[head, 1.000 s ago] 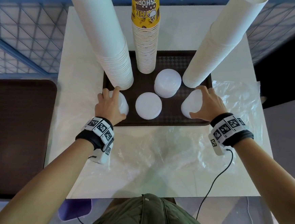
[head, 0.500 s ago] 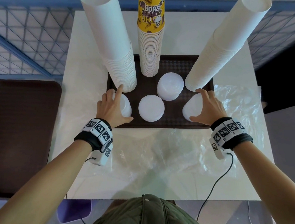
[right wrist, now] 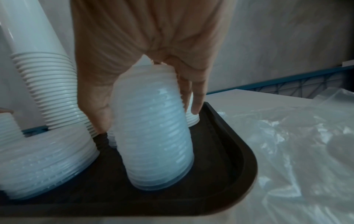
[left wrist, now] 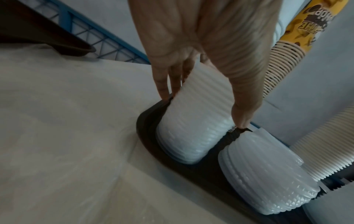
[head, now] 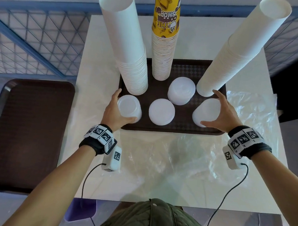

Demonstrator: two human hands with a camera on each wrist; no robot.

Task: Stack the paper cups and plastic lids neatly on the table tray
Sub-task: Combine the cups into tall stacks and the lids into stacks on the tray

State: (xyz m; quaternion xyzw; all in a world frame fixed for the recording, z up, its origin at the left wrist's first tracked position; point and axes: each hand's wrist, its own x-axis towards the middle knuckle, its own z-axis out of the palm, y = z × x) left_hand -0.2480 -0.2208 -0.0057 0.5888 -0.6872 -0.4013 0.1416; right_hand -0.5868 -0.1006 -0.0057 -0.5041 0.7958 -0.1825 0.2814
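Observation:
A dark brown tray [head: 182,129] holds three tall cup stacks: a white one [head: 130,49] at the left, a yellow-topped one [head: 164,42] in the middle and a white one [head: 239,48] at the right. Several stacks of translucent lids stand in front of them. My left hand [head: 112,110] grips the left lid stack [head: 129,107] between fingers and thumb at the tray's left edge [left wrist: 147,136]. My right hand [head: 223,115] grips the right lid stack [head: 207,110], which leans left [right wrist: 155,144]. Two more lid stacks [head: 161,112] [head: 181,92] stand untouched between them.
Crumpled clear plastic wrap [head: 176,159] covers the near part of the white table [head: 99,55] and its right side. A second brown tray [head: 27,130] lies off to the left. Blue mesh fencing [head: 34,41] runs behind. Wrist cables trail over the near edge.
Both hands have slid off the tops of the outer lid stacks to their sides, so the stack tops now show. The right stack leans more.

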